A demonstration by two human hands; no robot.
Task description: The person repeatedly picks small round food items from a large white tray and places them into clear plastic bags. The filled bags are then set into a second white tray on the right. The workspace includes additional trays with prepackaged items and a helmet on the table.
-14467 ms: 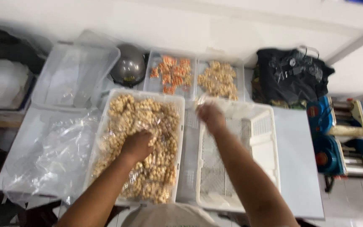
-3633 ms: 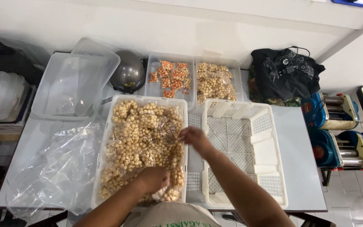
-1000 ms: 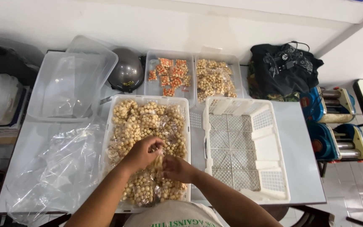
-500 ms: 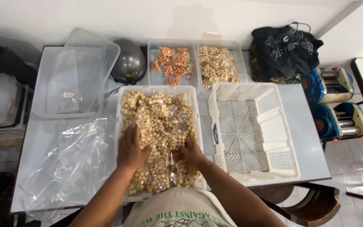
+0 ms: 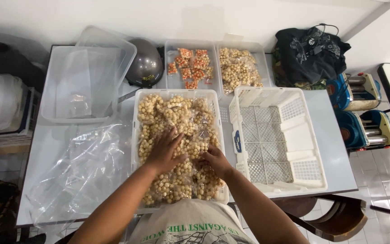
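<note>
- The white plastic basket (image 5: 136,135) sat flat at the middle of the tabletop's near edge, its long side running front to back.
- Clear packets of pale round snack balls (image 5: 177,113) filled it to the rim, heaped loosely and overlapping.
- The left hand (image 5: 164,151) lay spread, palm down, on the packets at the basket's middle.
- The right hand (image 5: 215,160) pressed on packets near the basket's right wall.

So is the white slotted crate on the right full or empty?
Empty. The white crate shows its bare slotted floor, while both hands rest in the neighbouring tray of bagged beige snacks.
</note>
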